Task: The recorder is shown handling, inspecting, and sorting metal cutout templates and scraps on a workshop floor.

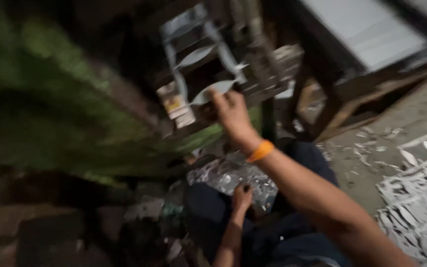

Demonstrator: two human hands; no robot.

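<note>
The view is blurred. My right hand (229, 110), with an orange band on its wrist, is raised and pinches the lower end of a pale grey sheet strip (199, 58) that has leaf-shaped holes cut out of it. The strip hangs in front of a dark machine frame (260, 59). My left hand (242, 196) is low, above my lap in dark trousers, its fingers curled beside a heap of shiny silvery scraps (223, 174). Whether it holds anything is too blurred to see.
A green mossy wall (50, 99) fills the left. A wooden table frame (344, 106) with a grey top stands at the upper right. Punched white sheets (413, 207) are piled on the concrete floor (371, 168) at the right, with small offcuts scattered around.
</note>
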